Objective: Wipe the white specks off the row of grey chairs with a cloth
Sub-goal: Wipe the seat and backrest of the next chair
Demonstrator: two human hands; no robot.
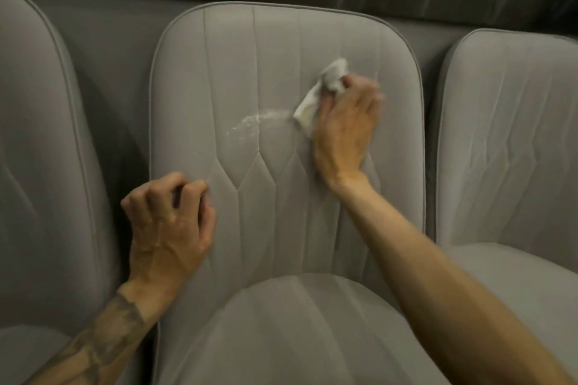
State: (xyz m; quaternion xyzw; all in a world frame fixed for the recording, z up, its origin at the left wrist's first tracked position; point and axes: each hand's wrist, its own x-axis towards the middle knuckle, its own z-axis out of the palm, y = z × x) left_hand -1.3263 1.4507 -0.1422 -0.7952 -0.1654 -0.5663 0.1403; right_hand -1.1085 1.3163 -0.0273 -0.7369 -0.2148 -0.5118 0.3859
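L hand (169,228) fingers (156,197) curled empty on chair (250,40); R hand (344,128) clamps cloth (312,103) beside specks (250,122).

Middle grey chair (281,87), stitched backrest upright. White specks (250,122) smeared mid-backrest. Crumpled white cloth (322,94) pressed on backrest, just right of specks. Grey chairs either side.

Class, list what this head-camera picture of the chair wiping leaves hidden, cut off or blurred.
Head view: much of the cloth, hidden in the grip of the right hand.
Head view: that hand's fingertips, blurred by motion.
Head view: the left chair and right chair, cut off by the frame edges.
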